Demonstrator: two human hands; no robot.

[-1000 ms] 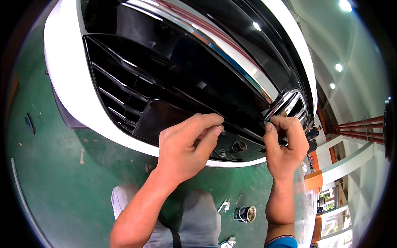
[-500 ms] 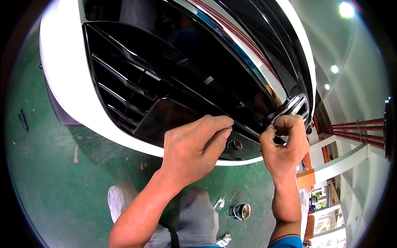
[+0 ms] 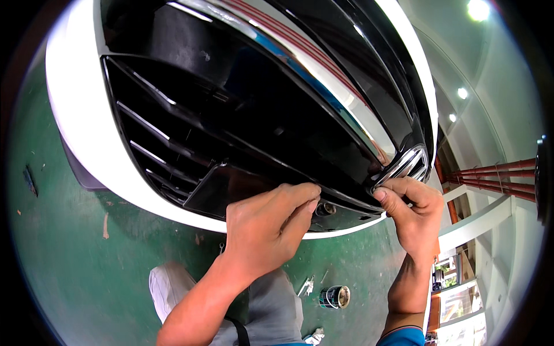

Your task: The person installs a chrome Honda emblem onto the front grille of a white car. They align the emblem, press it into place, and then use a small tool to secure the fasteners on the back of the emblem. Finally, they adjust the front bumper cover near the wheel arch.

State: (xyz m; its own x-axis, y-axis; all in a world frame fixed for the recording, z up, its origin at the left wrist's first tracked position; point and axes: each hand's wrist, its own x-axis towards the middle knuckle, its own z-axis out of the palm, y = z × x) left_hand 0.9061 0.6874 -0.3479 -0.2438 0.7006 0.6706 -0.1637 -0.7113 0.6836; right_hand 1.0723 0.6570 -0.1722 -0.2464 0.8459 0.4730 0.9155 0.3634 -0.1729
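Note:
A car's front end fills the upper view, with a glossy black grille (image 3: 259, 109) in a white bumper (image 3: 75, 127). My left hand (image 3: 268, 222) is closed in a pinch in front of the black plate (image 3: 231, 190) low in the grille. Whatever its fingertips hold, if anything, is too small to make out. At the lower end of the chrome emblem (image 3: 408, 164), my right hand (image 3: 412, 210) is closed too, thumb and forefinger together against the black trim. Anything between those fingers is hidden.
A small open can (image 3: 334, 297) stands on the green floor (image 3: 115, 288), with crumpled scraps (image 3: 306, 286) beside it. My knees (image 3: 271, 305) are bent below the bumper. A dark tool-like object (image 3: 30, 180) lies far left. Red pipes (image 3: 496, 174) run along the right.
My right hand has shifted slightly right and down, and its fingers now press closer along the trim by the emblem. The left hand has dropped a little, still pinched. The view has tilted slightly.

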